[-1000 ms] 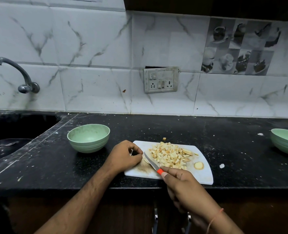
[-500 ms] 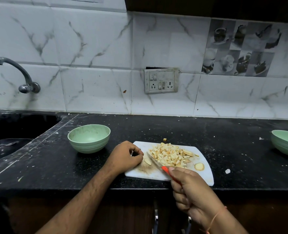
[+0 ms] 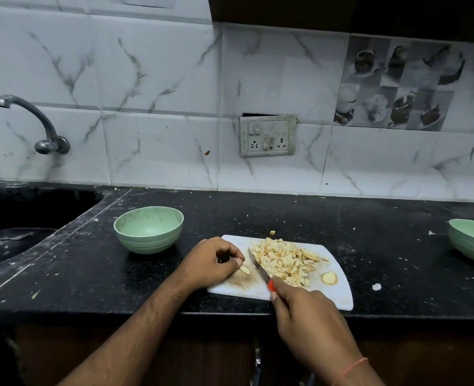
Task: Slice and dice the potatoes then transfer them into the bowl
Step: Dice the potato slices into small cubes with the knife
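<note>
My left hand pins a potato piece near the cutting board's left edge, steadying it; my right hand grips the knife beside the diced potatoes.

Tap, sink, wall socket.

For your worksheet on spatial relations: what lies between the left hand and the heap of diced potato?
In the head view, the knife blade, beside a small potato piece.
</note>
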Demonstrator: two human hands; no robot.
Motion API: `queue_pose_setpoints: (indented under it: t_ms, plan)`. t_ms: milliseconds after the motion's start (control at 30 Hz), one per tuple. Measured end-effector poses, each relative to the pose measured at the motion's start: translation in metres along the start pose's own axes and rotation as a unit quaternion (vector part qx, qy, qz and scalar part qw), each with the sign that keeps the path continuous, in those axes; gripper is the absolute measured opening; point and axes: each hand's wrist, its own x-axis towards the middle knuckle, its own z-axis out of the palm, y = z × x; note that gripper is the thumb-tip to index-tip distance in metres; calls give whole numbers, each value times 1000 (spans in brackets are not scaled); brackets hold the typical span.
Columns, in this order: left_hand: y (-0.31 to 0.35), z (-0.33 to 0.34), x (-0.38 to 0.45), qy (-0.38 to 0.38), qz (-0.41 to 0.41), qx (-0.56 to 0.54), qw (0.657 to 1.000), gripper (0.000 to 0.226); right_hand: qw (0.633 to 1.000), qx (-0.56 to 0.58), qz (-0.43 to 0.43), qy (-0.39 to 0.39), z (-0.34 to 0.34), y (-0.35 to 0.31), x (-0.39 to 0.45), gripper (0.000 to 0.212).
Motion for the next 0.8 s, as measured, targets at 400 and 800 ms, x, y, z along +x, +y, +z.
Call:
queue_pose_setpoints:
  t_ms: [400, 800]
  plan:
    - [0, -2, -1, 38, -55, -70, 995, 27, 995, 103, -9, 2, 3, 6, 6, 46]
    - [0, -1, 2, 13, -49, -42, 998, 24, 978, 208, 8, 0, 7, 19, 10, 38]
